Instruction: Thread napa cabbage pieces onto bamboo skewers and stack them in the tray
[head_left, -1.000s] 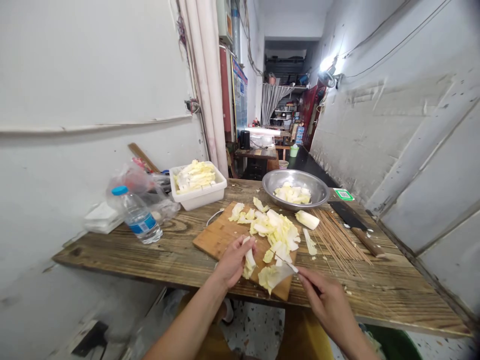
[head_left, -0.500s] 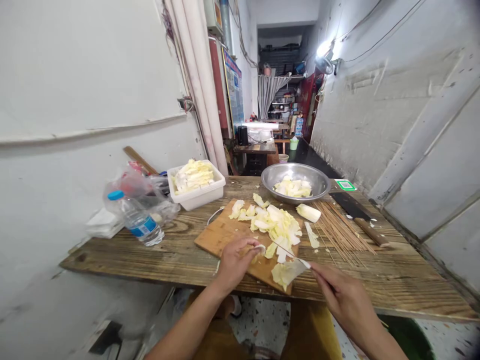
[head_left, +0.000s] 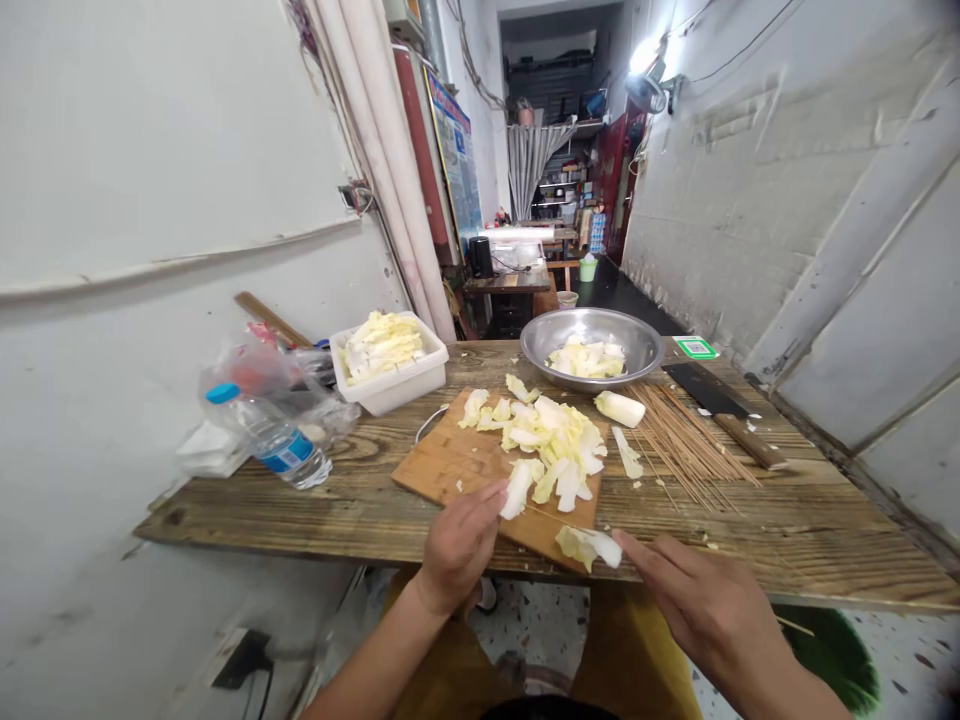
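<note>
The left hand (head_left: 461,540) holds a pale cabbage leaf (head_left: 516,490) at its fingertips, over the near part of a wooden cutting board (head_left: 431,465). The right hand (head_left: 697,580) grips a thin skewer (head_left: 546,514) with a threaded leaf (head_left: 589,547) just beside its fingers, the tip pointing toward the left hand. Beyond and between the hands lies a heap of torn leaves (head_left: 555,435); farther out stands a metal bowl (head_left: 641,350). Past the right hand are loose skewers (head_left: 686,450) and a cleaver (head_left: 720,415). Ahead of the left hand, off to its left, sit a white tub (head_left: 405,388) of leaves and a water bottle (head_left: 289,450).
</note>
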